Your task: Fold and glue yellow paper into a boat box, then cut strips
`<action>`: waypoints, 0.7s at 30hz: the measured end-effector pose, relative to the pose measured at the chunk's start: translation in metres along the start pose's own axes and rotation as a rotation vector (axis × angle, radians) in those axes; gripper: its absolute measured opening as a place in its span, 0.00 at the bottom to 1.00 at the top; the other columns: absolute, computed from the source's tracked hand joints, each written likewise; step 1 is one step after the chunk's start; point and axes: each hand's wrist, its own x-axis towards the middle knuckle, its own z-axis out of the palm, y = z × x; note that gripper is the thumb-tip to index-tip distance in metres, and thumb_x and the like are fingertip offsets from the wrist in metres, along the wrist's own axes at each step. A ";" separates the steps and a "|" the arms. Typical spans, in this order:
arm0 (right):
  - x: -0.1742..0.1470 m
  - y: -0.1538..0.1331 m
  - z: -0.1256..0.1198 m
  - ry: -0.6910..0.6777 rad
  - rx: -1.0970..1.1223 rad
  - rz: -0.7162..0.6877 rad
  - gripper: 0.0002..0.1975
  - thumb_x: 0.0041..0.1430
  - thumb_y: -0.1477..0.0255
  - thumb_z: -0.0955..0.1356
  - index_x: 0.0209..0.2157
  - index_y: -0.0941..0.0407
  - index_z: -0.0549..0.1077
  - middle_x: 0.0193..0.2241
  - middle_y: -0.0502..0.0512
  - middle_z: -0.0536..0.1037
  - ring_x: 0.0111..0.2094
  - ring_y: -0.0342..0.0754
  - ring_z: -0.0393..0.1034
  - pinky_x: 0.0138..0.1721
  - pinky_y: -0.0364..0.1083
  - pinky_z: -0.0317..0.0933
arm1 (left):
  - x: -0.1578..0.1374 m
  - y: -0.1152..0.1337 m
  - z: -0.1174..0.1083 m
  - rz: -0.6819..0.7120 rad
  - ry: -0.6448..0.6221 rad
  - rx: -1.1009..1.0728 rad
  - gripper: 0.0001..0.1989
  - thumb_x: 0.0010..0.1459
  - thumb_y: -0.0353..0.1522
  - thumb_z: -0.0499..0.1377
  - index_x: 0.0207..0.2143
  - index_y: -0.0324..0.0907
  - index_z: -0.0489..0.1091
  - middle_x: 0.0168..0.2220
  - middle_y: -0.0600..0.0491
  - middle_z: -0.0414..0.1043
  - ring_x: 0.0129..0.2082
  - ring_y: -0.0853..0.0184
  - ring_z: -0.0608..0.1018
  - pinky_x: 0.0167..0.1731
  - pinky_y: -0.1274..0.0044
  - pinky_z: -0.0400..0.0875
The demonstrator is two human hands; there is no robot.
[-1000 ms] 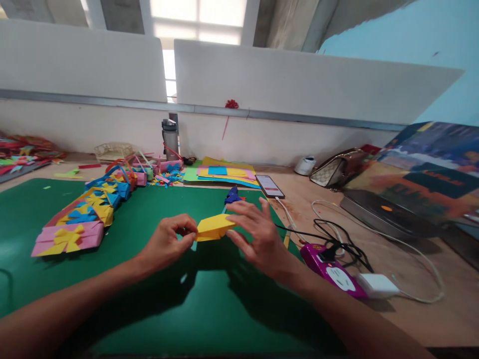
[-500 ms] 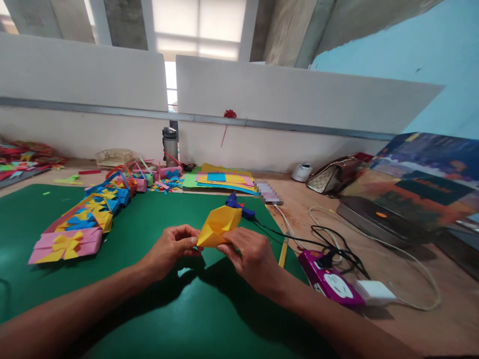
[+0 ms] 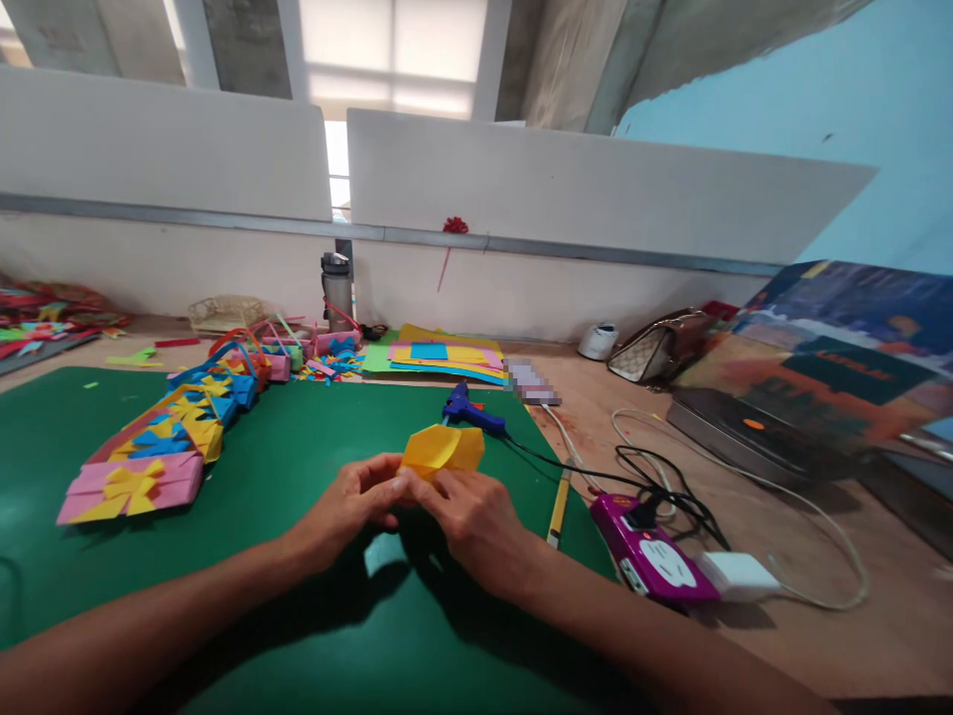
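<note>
Creased and bent, the yellow paper (image 3: 445,450) looks only part-formed, with no bow visible on it; the bow-topped pink paper piece (image 3: 132,487), well left of the grip, appears finished. The left hand (image 3: 348,508) pinches the yellow paper's near left corner, and the right hand (image 3: 480,511) grips its near edge. It rises just beyond the fingers, above the green mat (image 3: 298,636), nearer than the blue glue gun (image 3: 476,413).

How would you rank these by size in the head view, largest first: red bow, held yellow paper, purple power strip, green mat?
1. Green mat
2. Purple power strip
3. Held yellow paper, partly hidden by the right hand
4. Red bow, farther back
</note>
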 end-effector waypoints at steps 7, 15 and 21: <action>0.005 -0.008 0.000 -0.005 -0.042 -0.019 0.16 0.58 0.78 0.63 0.49 0.58 0.67 0.32 0.57 0.75 0.30 0.49 0.67 0.28 0.47 0.58 | 0.003 0.001 0.000 -0.078 0.084 -0.087 0.16 0.52 0.39 0.60 0.41 0.40 0.70 0.42 0.46 0.73 0.38 0.64 0.75 0.27 0.81 0.69; 0.005 0.002 -0.007 0.229 0.086 -0.066 0.09 0.61 0.76 0.61 0.41 0.62 0.70 0.29 0.57 0.76 0.30 0.47 0.69 0.34 0.47 0.61 | 0.005 0.003 -0.007 -0.079 0.131 -0.132 0.15 0.52 0.41 0.60 0.38 0.40 0.71 0.41 0.47 0.74 0.34 0.66 0.76 0.25 0.80 0.69; 0.007 0.022 -0.027 0.449 0.284 0.253 0.17 0.57 0.75 0.65 0.49 0.56 0.65 0.43 0.59 0.74 0.46 0.52 0.67 0.47 0.54 0.62 | 0.005 0.010 -0.008 -0.102 0.114 -0.191 0.16 0.51 0.41 0.60 0.39 0.40 0.72 0.41 0.45 0.75 0.31 0.66 0.77 0.26 0.79 0.69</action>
